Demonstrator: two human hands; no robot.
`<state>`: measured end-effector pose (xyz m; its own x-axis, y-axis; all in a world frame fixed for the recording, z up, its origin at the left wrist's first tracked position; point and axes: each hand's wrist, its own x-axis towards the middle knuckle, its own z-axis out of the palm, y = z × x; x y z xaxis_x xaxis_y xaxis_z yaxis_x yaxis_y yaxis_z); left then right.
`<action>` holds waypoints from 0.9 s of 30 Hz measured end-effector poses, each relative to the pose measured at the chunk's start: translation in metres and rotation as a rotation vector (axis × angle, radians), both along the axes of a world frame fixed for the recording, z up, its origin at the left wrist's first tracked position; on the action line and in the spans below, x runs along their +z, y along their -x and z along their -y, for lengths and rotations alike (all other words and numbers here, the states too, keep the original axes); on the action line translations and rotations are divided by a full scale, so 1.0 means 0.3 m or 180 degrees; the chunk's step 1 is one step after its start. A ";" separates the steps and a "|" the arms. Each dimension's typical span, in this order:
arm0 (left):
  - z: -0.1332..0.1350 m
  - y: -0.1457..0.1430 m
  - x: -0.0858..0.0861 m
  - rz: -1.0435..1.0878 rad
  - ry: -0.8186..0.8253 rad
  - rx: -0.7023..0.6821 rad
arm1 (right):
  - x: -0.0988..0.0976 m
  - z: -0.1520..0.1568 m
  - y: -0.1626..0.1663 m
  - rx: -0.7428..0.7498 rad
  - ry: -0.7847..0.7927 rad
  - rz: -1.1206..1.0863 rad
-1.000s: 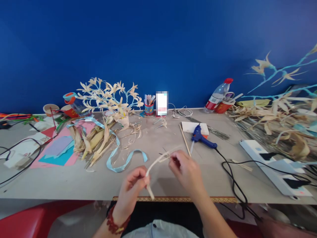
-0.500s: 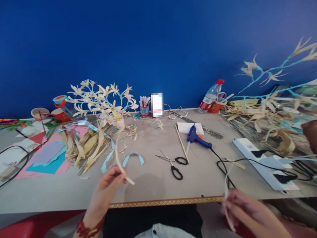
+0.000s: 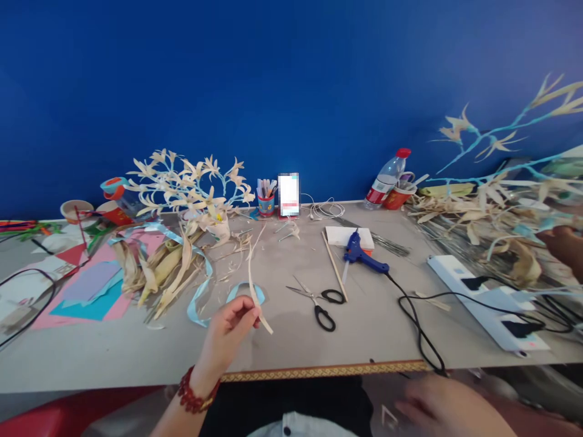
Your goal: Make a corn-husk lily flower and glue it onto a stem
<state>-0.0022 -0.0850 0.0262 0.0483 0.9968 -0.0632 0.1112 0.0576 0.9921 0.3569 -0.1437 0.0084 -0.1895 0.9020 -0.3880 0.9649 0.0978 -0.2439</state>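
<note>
My left hand [image 3: 237,325] pinches a long, pale strip of dried corn husk [image 3: 251,276] near its lower end, and the thin end points up over the table. Behind it lies a loop of light-blue ribbon [image 3: 241,288]. At the lower right, past the table's front edge, my right hand [image 3: 423,403] is smeared by motion, so its fingers are hard to make out. A small pale scrap [image 3: 388,417] shows just left of it, apart from the hand. Black-handled scissors [image 3: 321,303] lie spread on the table between the hands.
A blue glue gun [image 3: 364,255] rests by a white box, its cord running to a power strip [image 3: 483,303]. Husk flowers [image 3: 191,182] stand at left beside husks [image 3: 159,267] and coloured paper [image 3: 86,306]. Another person's hand [image 3: 565,246] is at far right.
My left hand has moved right with its husk strip. My right hand has drawn back below the table edge, and the pale strip it held no longer shows in it.
</note>
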 end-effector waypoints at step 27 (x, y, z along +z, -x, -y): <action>-0.244 -0.096 0.012 0.1003 -0.0076 -0.0644 | 0.018 -0.548 0.253 -0.1419 -0.1384 -0.2299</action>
